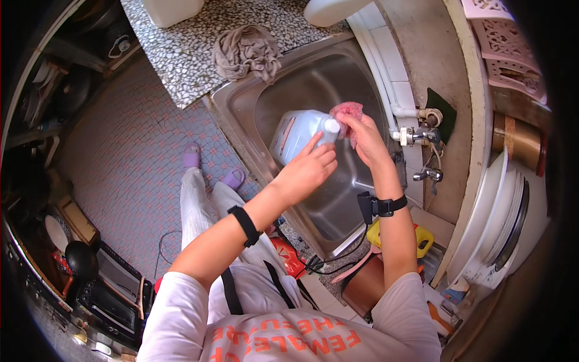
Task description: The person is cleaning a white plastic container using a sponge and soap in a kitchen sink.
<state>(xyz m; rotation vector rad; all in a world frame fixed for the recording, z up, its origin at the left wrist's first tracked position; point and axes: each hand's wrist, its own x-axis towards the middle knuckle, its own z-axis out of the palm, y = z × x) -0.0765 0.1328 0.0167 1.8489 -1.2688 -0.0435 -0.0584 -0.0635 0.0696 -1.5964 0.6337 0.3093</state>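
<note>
My left hand [311, 164] grips a pale blue plastic jug [296, 131] with a white cap [331, 126]. The jug lies tilted over the stainless steel sink [325, 212], its cap end towards my right hand [367, 138]. Printing shows on the jug's side. Between the thumb and fingers of my right hand is a crumpled pink-red cloth or mesh scrubber [347, 113], close beside the cap. Whether it touches the cap I cannot tell.
A grey-brown rag [249, 52] lies on the speckled counter [181, 59] by the sink's far rim. White pipes [373, 59] and a metal tap [423, 135] run along the right wall. Stacked plates [497, 217] stand further right. A yellow-handled item [423, 242] sits near my right forearm.
</note>
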